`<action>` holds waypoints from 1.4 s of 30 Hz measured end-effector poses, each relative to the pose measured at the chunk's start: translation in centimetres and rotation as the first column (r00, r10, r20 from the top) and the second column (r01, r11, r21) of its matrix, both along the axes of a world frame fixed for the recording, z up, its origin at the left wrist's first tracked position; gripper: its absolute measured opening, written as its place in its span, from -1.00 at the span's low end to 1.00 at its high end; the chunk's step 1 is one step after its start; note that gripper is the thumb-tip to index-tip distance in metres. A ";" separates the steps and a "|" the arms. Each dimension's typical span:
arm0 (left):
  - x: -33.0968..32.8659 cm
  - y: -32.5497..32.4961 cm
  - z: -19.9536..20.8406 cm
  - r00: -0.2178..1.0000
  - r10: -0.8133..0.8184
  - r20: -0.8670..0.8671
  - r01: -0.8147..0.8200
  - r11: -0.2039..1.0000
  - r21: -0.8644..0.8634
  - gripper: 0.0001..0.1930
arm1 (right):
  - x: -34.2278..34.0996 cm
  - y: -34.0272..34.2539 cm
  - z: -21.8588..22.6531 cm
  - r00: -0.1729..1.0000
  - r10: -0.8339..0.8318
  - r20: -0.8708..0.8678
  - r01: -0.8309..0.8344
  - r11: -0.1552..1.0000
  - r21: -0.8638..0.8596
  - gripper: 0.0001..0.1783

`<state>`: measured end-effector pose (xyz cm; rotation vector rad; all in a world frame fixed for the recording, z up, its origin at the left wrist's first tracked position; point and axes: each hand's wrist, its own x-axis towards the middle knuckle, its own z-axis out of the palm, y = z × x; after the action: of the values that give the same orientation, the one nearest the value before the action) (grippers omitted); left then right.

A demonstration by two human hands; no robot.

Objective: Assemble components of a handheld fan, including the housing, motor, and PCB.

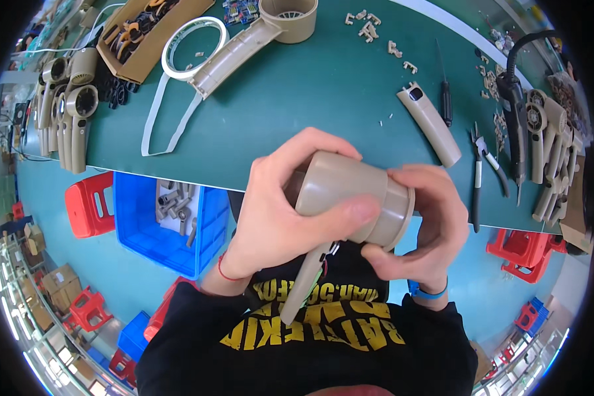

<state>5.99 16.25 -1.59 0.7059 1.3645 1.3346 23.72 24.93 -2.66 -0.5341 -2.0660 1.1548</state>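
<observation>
Between my hands, in front of my chest, is a beige handheld fan body (340, 181), its round head lying sideways and its handle (301, 290) slanting down toward me. My left hand (297, 204) wraps round the wide part of the head, thumb along its near side. On the narrower end ring (397, 214), at the right, my right hand (429, 221) curls its fingers and thumb. A beige handle cover (430, 125) lies on the table beyond my right hand. Farther off, an open fan housing (244, 49) rests with its round shell away from me.
A white tape roll (167, 49) stands by a box of dark parts (135, 36). A screwdriver (446, 99), pliers (485, 155) and a corded electric screwdriver (516, 125) lie at right. Fans are stacked on both sides. A blue crate (135, 231) sits below the table edge.
</observation>
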 end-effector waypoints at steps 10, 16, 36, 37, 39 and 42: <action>-0.6 0.2 -0.6 0.999 -0.008 0.054 0.007 1.000 0.017 -0.42 | -0.3 0.0 0.5 0.999 -0.049 0.005 0.048 0.963 -0.265 -0.25; -0.4 0.4 -2.6 0.916 -0.109 0.385 0.081 0.993 0.089 -0.66 | -0.6 0.3 1.1 0.988 -0.052 0.146 0.040 0.996 0.084 -0.08; 0.5 1.4 -2.6 0.768 -0.099 0.633 0.007 0.989 0.146 -0.44 | -2.0 1.3 2.0 0.975 -0.071 0.209 -0.090 0.737 0.670 -0.62; 0.4 1.4 -2.6 0.765 -0.093 0.637 -0.002 0.989 0.147 -0.44 | -2.0 1.5 2.1 0.977 -0.043 0.208 -0.116 0.715 0.689 -0.63; 0.2 1.5 -2.8 0.813 -0.091 0.574 0.049 0.995 0.088 -0.41 | -1.5 1.9 2.8 0.972 -0.027 0.235 -0.138 0.743 0.655 -0.63; 0.1 1.3 -3.2 0.849 -0.063 0.525 0.042 0.998 0.052 -0.37 | -1.0 2.3 2.6 0.973 -0.043 0.229 -0.104 0.799 0.593 -0.64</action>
<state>6.08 17.53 -4.74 0.3529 0.8690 1.3823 22.70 27.24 -0.02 -0.3247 -2.4904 0.3958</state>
